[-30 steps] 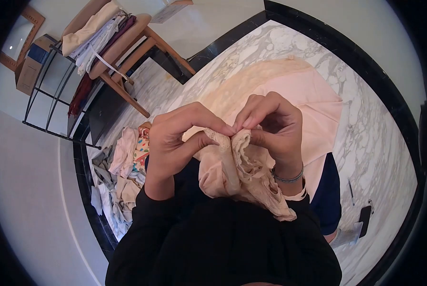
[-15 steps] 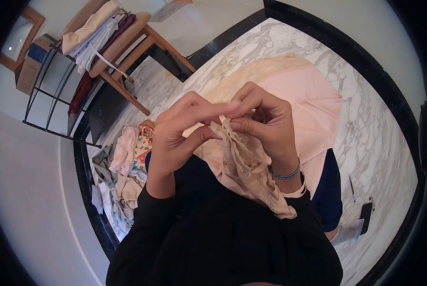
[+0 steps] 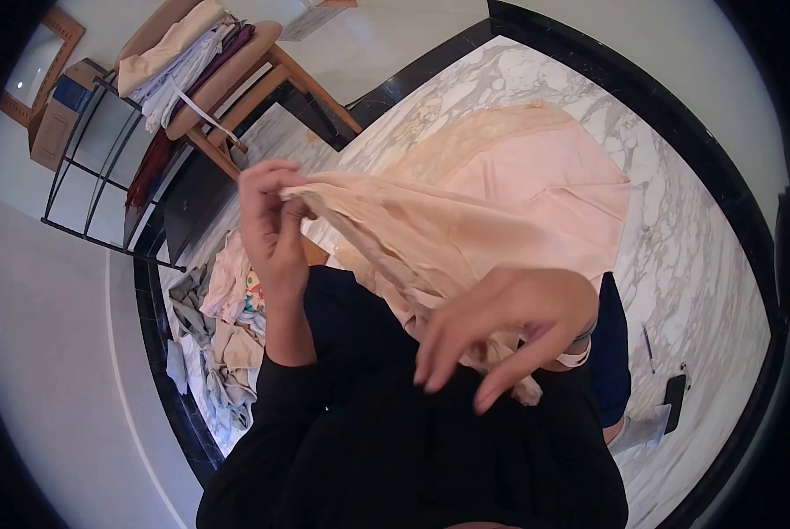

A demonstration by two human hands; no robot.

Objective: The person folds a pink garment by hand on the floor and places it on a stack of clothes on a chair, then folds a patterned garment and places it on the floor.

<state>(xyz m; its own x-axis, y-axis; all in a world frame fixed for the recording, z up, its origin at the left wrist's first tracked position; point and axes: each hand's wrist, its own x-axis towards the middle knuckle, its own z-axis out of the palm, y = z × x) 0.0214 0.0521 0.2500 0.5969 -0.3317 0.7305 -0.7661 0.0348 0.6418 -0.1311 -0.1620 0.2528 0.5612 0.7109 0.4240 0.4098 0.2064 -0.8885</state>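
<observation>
Currently the left hand [image 3: 271, 220] pinches one edge of the peach garment [image 3: 430, 234], held above the marble floor [image 3: 686, 247]. The right hand [image 3: 509, 322] is open beneath it. Risk: the single pinch may slip on the smooth fabric, dropping it.

Open marble floor [image 3: 677, 247] to the right; heap of clothes [image 3: 223, 326] crowding the left, wooden chair [image 3: 236, 79] beyond, phone [image 3: 674, 404] lower right.

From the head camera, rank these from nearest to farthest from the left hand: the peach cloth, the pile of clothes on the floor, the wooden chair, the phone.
1. peach cloth, pinched in the left hand
2. pile of clothes, just below-left
3. wooden chair, up-left
4. phone, far right
</observation>
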